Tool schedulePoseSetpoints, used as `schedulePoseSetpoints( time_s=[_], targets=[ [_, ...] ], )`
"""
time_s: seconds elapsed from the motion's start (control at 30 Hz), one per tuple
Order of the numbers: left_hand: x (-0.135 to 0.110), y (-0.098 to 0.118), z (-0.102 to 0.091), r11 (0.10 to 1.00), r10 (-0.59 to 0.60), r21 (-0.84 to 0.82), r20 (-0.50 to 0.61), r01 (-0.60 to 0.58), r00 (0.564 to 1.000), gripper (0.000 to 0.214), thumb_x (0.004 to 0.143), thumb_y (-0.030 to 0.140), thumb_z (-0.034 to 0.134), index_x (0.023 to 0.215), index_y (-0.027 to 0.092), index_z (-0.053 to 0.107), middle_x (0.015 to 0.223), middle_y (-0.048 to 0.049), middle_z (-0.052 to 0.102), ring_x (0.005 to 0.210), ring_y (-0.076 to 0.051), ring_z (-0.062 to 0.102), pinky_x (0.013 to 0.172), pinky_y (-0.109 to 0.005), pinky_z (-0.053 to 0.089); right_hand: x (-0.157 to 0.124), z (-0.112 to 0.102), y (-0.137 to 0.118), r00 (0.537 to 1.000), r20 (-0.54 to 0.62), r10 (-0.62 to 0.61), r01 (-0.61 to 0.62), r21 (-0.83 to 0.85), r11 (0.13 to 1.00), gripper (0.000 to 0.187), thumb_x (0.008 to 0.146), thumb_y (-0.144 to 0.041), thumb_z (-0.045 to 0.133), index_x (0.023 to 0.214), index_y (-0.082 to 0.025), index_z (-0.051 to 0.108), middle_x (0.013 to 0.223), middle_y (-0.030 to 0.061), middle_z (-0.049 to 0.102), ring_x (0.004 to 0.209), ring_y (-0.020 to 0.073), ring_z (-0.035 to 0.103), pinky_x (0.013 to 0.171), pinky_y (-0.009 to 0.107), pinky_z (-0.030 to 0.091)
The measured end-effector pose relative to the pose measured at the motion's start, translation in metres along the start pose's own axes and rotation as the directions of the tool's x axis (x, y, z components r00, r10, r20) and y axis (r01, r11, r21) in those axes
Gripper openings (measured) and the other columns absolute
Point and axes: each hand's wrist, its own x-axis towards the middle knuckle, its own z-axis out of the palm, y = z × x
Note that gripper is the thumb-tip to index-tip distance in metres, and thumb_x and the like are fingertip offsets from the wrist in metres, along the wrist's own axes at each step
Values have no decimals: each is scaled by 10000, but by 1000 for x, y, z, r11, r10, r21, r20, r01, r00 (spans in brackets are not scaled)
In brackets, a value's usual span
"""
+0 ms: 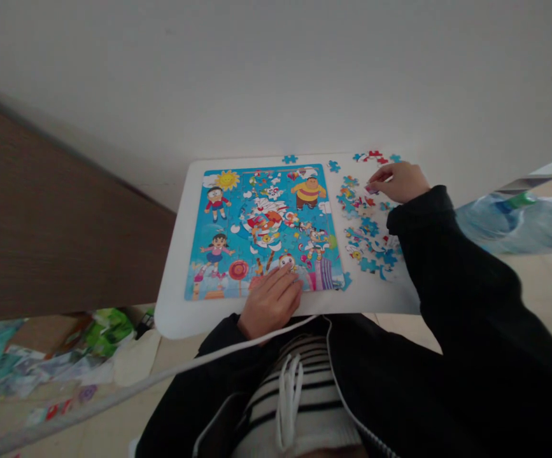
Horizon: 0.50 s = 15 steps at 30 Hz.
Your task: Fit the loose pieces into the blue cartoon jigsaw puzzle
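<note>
A nearly square cartoon jigsaw puzzle (261, 229) with a bright blue background lies on a white table (173, 305). My left hand (270, 302) rests flat on the puzzle's lower edge and holds nothing. To the right of the puzzle lie several loose jigsaw pieces (366, 238) in two scattered groups. More pieces (374, 154) sit along the far table edge. My right hand (397, 182) hovers over the upper group, its fingertips pinching a small jigsaw piece (372, 189). The black sleeve of my right arm (447, 267) hides the table's right end.
A white wall (276, 76) rises behind the table, and a brown wooden panel (56, 216) stands to its left. A plastic bag (514, 222) with a green bottle cap lies at the right. Scattered papers and packaging (46, 356) cover the floor at lower left.
</note>
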Motion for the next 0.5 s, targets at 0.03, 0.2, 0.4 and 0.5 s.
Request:
schedulePoseSetpoints(
  time_s=[0.03, 0.2, 0.4, 0.5],
  targets=[
    [0, 0, 0, 1000, -12, 4, -12, 12, 1000, 112, 811, 126, 548, 862, 136, 647, 889, -71, 699, 1003, -221, 621, 853, -346, 528, -10, -5, -3, 999, -45, 0, 4, 84, 996, 162, 667, -326, 661, 741, -187, 695, 706, 45, 684, 699, 193, 630, 725, 338, 483],
    [0, 0, 1, 996, -85, -34, -60, 83, 995, 112, 799, 133, 572, 888, 146, 639, 879, -58, 701, 942, -199, 638, 834, -332, 531, -91, -5, -46, 992, 19, -121, 88, 575, 814, 302, 653, -453, 673, 779, -179, 671, 686, 34, 684, 612, 152, 618, 596, 286, 498],
    [7, 6, 6, 988, -152, -50, -52, 149, 987, 119, 822, 171, 555, 905, 148, 637, 883, -52, 699, 906, -183, 637, 822, -319, 527, -154, 39, -80, 950, 267, -160, -75, 695, 715, 230, 707, -353, 645, 848, -173, 668, 670, 27, 695, 583, 144, 637, 549, 255, 495],
    [12, 9, 10, 986, -164, -44, -29, 163, 986, 133, 840, 215, 544, 905, 149, 639, 887, -52, 697, 872, -182, 638, 803, -312, 526, -159, 51, -81, 956, 275, -100, -129, 703, 699, 170, 698, -333, 644, 749, -172, 663, 645, 30, 692, 575, 149, 644, 539, 251, 502]
  ],
)
